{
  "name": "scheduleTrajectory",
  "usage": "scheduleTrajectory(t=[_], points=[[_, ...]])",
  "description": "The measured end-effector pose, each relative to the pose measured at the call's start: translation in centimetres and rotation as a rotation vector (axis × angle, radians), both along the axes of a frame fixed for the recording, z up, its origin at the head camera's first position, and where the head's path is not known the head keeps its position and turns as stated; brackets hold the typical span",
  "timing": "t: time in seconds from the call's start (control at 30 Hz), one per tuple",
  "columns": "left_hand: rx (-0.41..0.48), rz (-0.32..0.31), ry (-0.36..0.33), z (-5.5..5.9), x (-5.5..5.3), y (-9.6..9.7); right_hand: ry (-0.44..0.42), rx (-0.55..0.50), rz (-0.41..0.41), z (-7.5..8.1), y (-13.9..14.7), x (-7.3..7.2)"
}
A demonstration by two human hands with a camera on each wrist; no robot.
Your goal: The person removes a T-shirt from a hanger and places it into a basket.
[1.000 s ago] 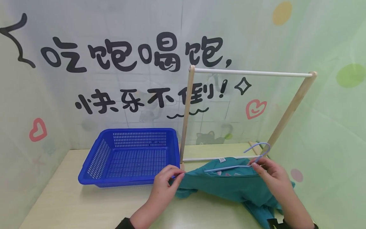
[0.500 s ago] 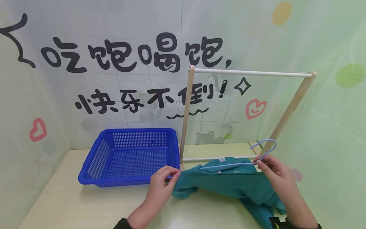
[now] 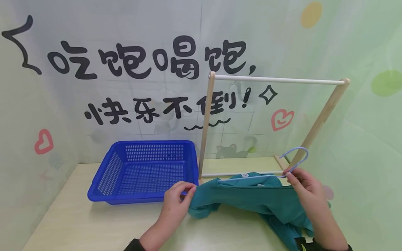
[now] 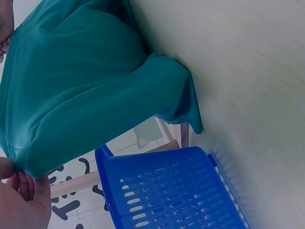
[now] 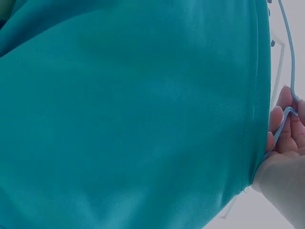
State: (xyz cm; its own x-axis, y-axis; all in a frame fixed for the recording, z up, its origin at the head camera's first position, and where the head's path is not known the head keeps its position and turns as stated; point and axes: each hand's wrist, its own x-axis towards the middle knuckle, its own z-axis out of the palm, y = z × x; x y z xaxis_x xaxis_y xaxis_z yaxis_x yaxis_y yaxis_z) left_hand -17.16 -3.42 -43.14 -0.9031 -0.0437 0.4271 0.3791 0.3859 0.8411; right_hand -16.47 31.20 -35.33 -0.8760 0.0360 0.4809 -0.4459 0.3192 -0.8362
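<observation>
A teal shirt (image 3: pixel 242 200) is held up slantwise over the tabletop, its collar opening and white label towards the rack. At its left shoulder my left hand (image 3: pixel 176 202) pinches the cloth between thumb and fingers; the left wrist view shows the sleeve (image 4: pixel 114 105) draping from there. My right hand (image 3: pixel 309 191) grips a light-blue clothes hanger (image 3: pixel 307 155) just below its hook. One arm of the hanger runs left into the collar, and its tip is hidden inside the shirt. In the right wrist view the shirt front covers most of the frame, beside the hand on the hanger.
Behind the shirt stands a drying rack with a white top rail (image 3: pixel 276 80) and wooden posts (image 3: pixel 207 122). A blue plastic basket (image 3: pixel 110 174) sits to the left on the pale wooden table (image 3: pixel 72 216). A printed curtain closes off the back and sides.
My right hand has moved slightly up and right with the hanger, whose arm now sits deeper in the shirt's left shoulder. My left hand has shifted a little left with the cloth.
</observation>
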Motion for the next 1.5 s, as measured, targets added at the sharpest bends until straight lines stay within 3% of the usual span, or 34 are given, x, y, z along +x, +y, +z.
scheduleTrajectory(t=[0.17,0.53,0.7,0.8,0.93,1.1,1.2,1.37,1.5], points=[[-0.013,0.024,0.033,0.0,-0.2,-0.1,0.006,-0.047,-0.032,0.0,-0.1,0.2],[-0.017,0.049,-0.004,0.1,-0.3,-0.4,0.030,-0.227,-0.021,-0.1,-0.1,0.1],[-0.008,0.067,-0.006,0.1,-0.5,-0.5,0.028,-0.252,-0.085,0.1,-0.3,0.2],[-0.011,0.068,-0.008,0.0,-0.6,-0.5,0.032,-0.317,-0.134,0.2,-0.3,0.1],[-0.025,0.069,-0.010,-0.2,-0.5,-0.4,0.035,-0.355,-0.138,0.4,-0.1,0.0],[-0.037,0.067,-0.020,-0.2,-0.5,-0.3,0.019,-0.296,-0.090,0.2,-0.1,0.0],[-0.034,0.056,-0.023,-0.3,-0.5,-0.2,0.039,-0.269,-0.019,0.0,-0.2,0.0],[-0.043,0.006,-0.046,-0.5,-0.4,-0.2,0.057,-0.137,0.063,-0.3,-0.6,-0.2],[-0.065,-0.026,-0.072,-0.7,-0.3,-0.1,0.051,-0.108,0.076,-0.5,-1.1,-0.3]])
